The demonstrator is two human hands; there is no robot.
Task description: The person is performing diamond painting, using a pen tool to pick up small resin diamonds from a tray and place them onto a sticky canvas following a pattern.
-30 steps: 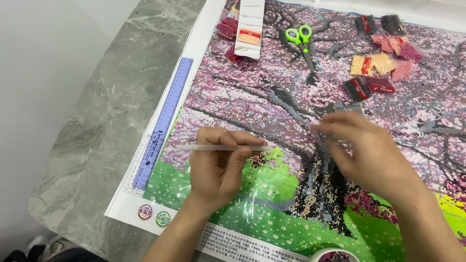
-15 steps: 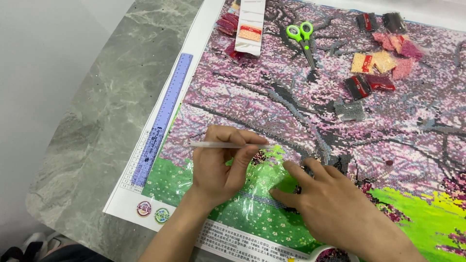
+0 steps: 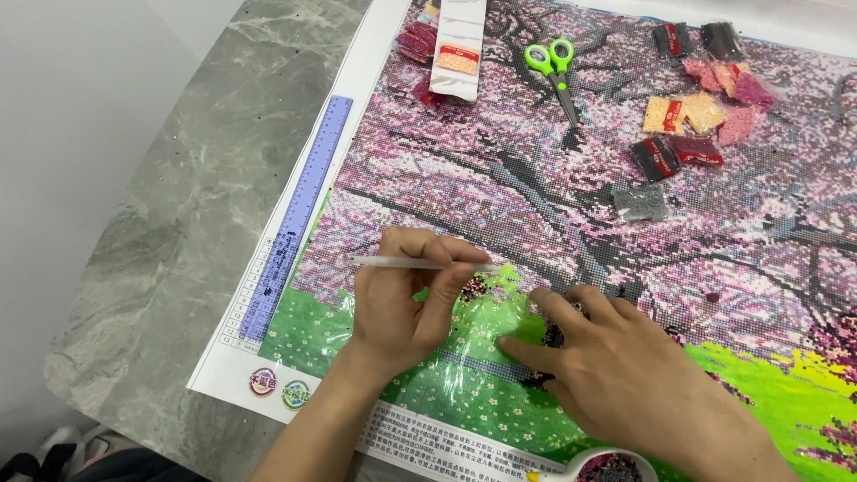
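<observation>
Right hand (image 3: pixel 625 375) has slid down and flattened onto the clear film (image 3: pixel 486 326) covering the green patch of the diamond-painting canvas (image 3: pixel 571 205), fingers splayed and pressing, grasping nothing. Left hand (image 3: pixel 402 295) unchanged: pinching the white pen (image 3: pixel 402 262) level, just above the canvas's lower-left green area. Step looks like smoothing or repositioning film, not placing drills. Next move needs care at the film edge beside the tree trunk. Bead tray (image 3: pixel 607 464) sits at the canvas's bottom edge; scissors (image 3: pixel 555 71) near its top.
</observation>
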